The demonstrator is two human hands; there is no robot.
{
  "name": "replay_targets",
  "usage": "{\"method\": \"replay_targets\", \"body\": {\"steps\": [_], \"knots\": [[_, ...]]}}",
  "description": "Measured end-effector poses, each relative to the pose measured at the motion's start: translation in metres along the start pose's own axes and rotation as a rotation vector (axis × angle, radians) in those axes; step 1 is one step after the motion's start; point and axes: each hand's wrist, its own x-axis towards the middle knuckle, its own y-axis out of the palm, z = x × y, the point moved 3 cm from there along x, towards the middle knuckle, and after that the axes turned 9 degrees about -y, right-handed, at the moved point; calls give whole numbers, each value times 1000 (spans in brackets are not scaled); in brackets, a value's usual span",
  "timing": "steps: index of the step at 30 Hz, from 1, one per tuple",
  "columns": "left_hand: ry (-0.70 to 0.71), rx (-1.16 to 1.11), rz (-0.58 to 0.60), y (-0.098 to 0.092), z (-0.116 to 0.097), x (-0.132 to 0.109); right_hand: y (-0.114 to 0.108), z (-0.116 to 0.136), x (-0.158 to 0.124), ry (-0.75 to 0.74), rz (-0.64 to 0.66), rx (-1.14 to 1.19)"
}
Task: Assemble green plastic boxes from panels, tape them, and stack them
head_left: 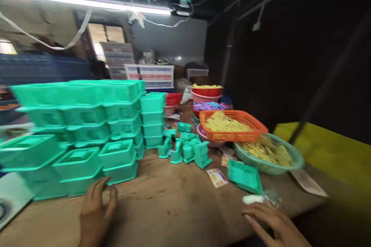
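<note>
My left hand (97,210) is over the front of the table with thumb and fingers apart, holding nothing I can see. Its fingertips are close to the front row of stacked green plastic boxes (118,162). At the lower right, my right hand (272,222) has its fingers stretched out, nearest to a small white item in clear plastic (255,199); whether they touch is unclear. Just beyond that lies an open green tray-like piece (245,176). A printed card (217,178) rests flat to its left. Several loose green plastic parts (188,148) sit in a heap farther back.
An orange basket (255,120) of yellow pieces leans over a pale green basin (298,160), also with yellow pieces. Behind are stacked tubs (207,98). Tall green box stacks (87,114) fill the left. A white printed sheet (14,197) is at the left edge.
</note>
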Motion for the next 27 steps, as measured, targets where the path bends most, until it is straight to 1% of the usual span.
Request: {"method": "replay_targets", "body": {"steps": [2, 4, 6, 8, 10, 12, 13, 14, 15, 17, 19, 20, 22, 24, 27], "knots": [[-37, -77, 92, 3, -26, -4, -15, -5, -19, 173, 19, 1], [3, -181, 163, 5, -64, -16, -23, -12, -34, 296, 50, 2], [90, -309, 246, 8, -110, -34, -31, -21, -47, 369, 43, -6], [143, -419, 317, 12, -156, -52, -42, -30, -60, 411, 34, -11], [168, -533, 408, 21, -201, -66, -53, -39, -69, 436, 60, 6], [150, -632, 537, 35, -243, -72, -60, -48, -71, 455, 75, 2], [133, -666, 623, 45, -263, -73, -60, -52, -70, 460, 72, -9], [83, -669, 705, 57, -281, -72, -58, -56, -67, 458, 63, -31], [63, -654, 732, 68, -298, -70, -52, -59, -62, 449, 47, -58], [41, -611, 759, 92, -327, -66, -34, -62, -50, 415, 24, -97], [16, -558, 781, 112, -345, -62, -13, -61, -35, 370, 7, -156], [-4, -528, 781, 120, -350, -60, -3, -59, -27, 349, -4, -203], [-54, -469, 758, 130, -350, -56, 14, -54, -11, 314, -29, -300], [-121, -408, 713, 135, -341, -49, 27, -49, 6, 286, -42, -347], [-247, -315, 648, 140, -314, -32, 46, -44, 34, 249, -27, -315]]}}
